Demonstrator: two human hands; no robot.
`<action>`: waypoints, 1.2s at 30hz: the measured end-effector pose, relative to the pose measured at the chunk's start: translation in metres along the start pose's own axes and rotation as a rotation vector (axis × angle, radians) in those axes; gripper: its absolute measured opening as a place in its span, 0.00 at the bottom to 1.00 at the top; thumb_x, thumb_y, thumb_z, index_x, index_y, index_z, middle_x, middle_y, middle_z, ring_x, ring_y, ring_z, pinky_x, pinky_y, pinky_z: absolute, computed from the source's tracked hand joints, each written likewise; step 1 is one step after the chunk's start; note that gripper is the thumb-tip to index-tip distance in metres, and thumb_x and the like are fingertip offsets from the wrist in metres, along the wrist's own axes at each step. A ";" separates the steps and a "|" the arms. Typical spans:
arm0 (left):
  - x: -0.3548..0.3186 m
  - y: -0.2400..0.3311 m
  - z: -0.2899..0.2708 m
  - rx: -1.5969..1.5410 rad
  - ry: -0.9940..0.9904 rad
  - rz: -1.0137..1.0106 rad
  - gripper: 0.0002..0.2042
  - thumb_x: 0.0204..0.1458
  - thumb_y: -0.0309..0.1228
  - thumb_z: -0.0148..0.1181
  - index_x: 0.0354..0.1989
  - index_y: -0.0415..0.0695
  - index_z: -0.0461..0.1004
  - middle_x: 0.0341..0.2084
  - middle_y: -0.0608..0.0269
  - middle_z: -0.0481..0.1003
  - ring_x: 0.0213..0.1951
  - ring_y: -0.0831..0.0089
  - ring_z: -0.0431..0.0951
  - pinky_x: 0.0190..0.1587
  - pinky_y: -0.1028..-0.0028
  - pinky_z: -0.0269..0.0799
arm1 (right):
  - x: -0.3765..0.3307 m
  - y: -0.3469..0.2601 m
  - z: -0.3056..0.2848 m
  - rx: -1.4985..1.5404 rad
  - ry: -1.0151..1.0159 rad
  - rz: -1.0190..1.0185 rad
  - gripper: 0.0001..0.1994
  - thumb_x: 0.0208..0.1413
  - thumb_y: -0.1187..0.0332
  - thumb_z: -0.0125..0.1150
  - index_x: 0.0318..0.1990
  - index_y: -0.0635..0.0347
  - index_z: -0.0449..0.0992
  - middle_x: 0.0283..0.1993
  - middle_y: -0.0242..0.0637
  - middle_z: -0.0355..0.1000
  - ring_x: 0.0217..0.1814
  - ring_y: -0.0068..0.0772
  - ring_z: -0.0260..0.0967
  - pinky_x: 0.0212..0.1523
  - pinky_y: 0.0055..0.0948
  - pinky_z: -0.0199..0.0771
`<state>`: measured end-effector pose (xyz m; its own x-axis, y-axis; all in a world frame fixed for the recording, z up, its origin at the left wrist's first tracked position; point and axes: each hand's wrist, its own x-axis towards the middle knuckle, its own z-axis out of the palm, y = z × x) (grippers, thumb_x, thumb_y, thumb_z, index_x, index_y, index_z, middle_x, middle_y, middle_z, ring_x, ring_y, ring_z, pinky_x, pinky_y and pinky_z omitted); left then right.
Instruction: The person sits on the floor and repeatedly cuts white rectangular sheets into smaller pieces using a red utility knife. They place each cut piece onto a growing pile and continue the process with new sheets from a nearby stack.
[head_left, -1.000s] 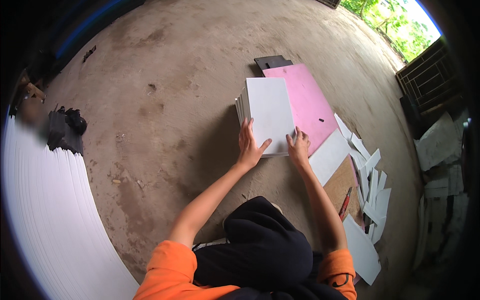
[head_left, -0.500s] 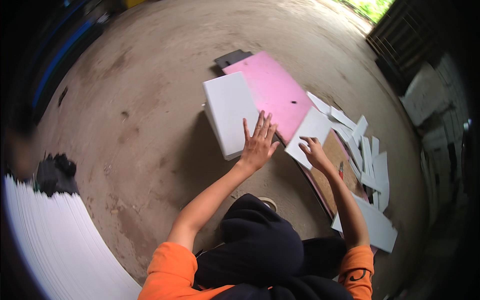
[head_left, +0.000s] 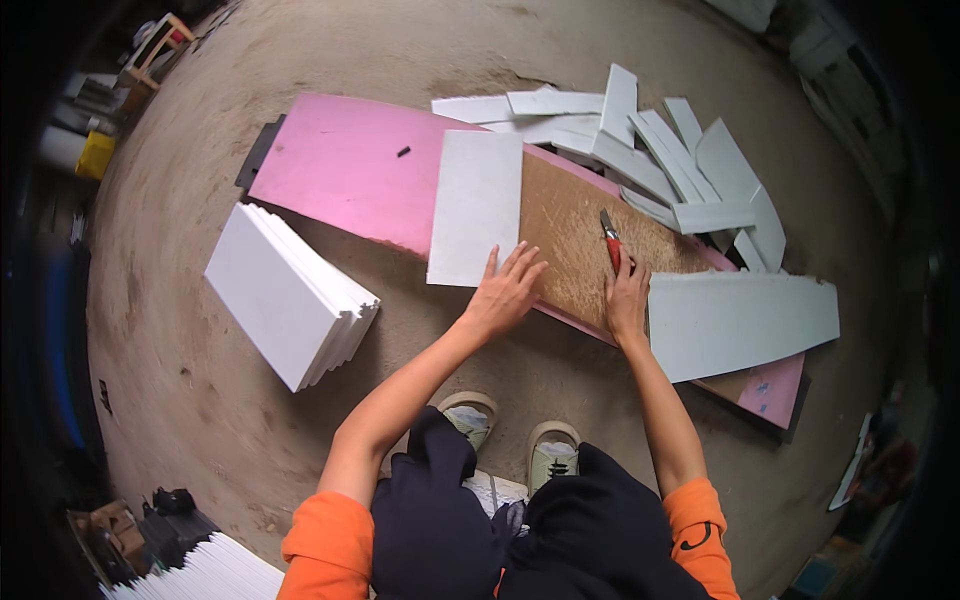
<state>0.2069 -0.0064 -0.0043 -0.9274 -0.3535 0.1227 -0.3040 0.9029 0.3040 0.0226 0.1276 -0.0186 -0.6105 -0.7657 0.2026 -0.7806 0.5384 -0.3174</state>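
Note:
My right hand has its fingers closed at the lower end of a red-handled utility knife, its blade pointing away from me. Beneath the knife is a scratched brown board set on a pink one. My left hand is spread open beside the near right corner of a flat white panel, its fingertips over the brown board's near edge. That panel lies across the pink board. Just right of my right hand, a larger white panel overlaps the work surface.
A tilted stack of white panels stands on the floor to the left. Loose white strips lie heaped along the far right side. A small black piece sits on the pink board. More white sheets stand at the lower left.
The view has swung right. My left hand has moved from the white stack to the panel and brown board. My right hand has left the white panel and reached the knife handle.

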 end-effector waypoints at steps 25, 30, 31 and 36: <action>0.156 0.122 0.070 -0.630 -0.227 0.022 0.20 0.36 0.31 0.65 0.38 0.36 0.70 0.36 0.48 0.70 0.39 0.53 0.71 0.43 0.63 0.67 | -0.096 0.159 -0.108 0.216 0.337 0.883 0.22 0.50 0.71 0.51 0.55 0.60 0.61 0.42 0.44 0.61 0.44 0.36 0.61 0.46 0.33 0.61; 0.164 0.046 0.039 -0.495 -0.268 0.017 0.18 0.33 0.30 0.66 0.36 0.39 0.74 0.35 0.50 0.71 0.39 0.54 0.72 0.43 0.64 0.67 | -0.075 0.130 -0.091 0.239 0.314 0.763 0.22 0.49 0.70 0.52 0.55 0.58 0.62 0.44 0.46 0.60 0.46 0.41 0.60 0.49 0.36 0.60; 0.167 0.028 0.031 -0.456 -0.258 0.011 0.18 0.32 0.30 0.66 0.36 0.39 0.74 0.35 0.50 0.72 0.39 0.54 0.72 0.43 0.64 0.67 | -0.069 0.127 -0.085 0.226 0.299 0.714 0.23 0.49 0.70 0.52 0.55 0.58 0.62 0.45 0.47 0.60 0.47 0.42 0.60 0.49 0.36 0.60; 0.167 -0.052 -0.007 -0.239 -0.159 -0.012 0.19 0.30 0.30 0.67 0.37 0.43 0.75 0.35 0.52 0.72 0.40 0.55 0.72 0.43 0.63 0.66 | -0.031 0.080 -0.052 0.317 0.202 0.514 0.23 0.47 0.71 0.52 0.55 0.56 0.62 0.46 0.48 0.58 0.51 0.46 0.55 0.52 0.38 0.57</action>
<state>0.0696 -0.1138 0.0070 -0.9523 -0.3039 -0.0266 -0.2727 0.8089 0.5209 -0.0280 0.2121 -0.0024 -0.9340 -0.3391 0.1123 -0.3226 0.6654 -0.6732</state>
